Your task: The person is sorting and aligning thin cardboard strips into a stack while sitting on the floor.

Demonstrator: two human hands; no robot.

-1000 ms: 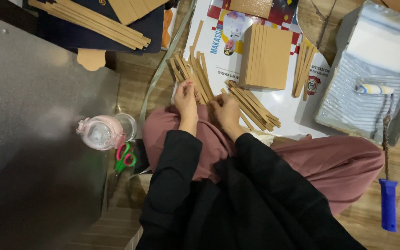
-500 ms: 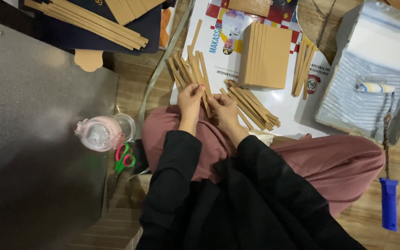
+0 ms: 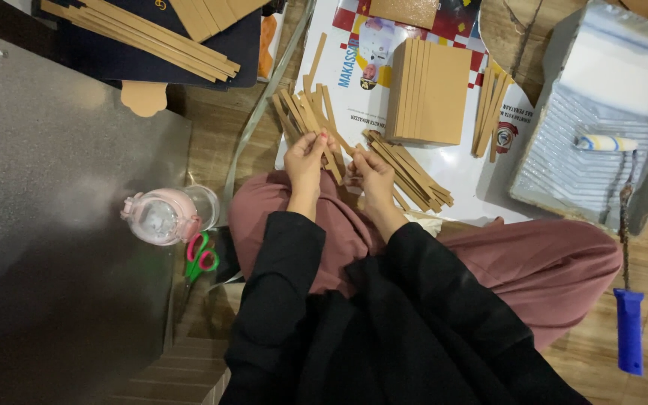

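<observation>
Strips (image 3: pixel 305 112), brown card, fanned with long axes pointing away from the lap, pinched at near ends by left hand (image 3: pixel 305 159) fingers; right hand (image 3: pixel 369 171) fingers pinch one strip beside them.

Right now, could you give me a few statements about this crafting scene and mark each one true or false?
1. The left hand holds thin brown cardboard strips. True.
2. The paint roller lies in the person's lap. False: its head rests in the lined paint tray on the right and its blue handle lies on the floor.
3. A stack of brown cardboard panels lies beyond the hands on the printed sheet. True.
4. The scissors have blue handles. False: they are pink and green.
5. The right hand grips the pink-lidded jar. False: the jar stands apart to the left; the right hand is at the strips.
</observation>
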